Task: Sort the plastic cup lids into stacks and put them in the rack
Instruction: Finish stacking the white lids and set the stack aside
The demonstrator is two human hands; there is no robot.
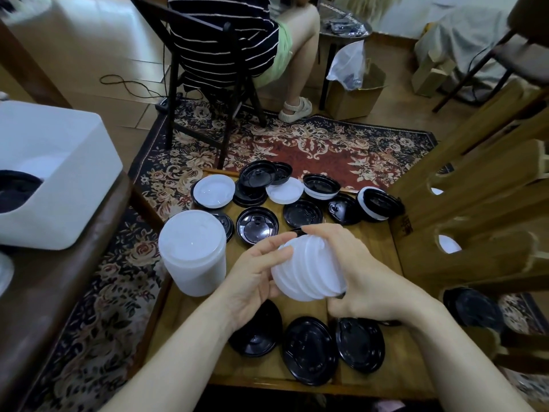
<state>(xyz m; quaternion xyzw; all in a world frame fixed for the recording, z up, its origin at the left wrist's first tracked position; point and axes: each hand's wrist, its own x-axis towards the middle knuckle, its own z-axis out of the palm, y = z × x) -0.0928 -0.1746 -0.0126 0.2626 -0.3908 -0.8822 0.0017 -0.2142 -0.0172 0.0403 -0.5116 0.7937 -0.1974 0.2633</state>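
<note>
A short stack of white lids lies on its side in the air above the small wooden table. My left hand cups its left end and my right hand grips its right end. A taller upright stack of white lids stands at the table's left edge. Loose black lids lie near me, and more black lids and white lids are scattered at the far side. The wooden rack stands on the right, with white and black lids showing in its slots.
A white bin sits on a dark bench at left. A person sits on a black chair beyond the table, on a patterned rug. A cardboard box stands further back.
</note>
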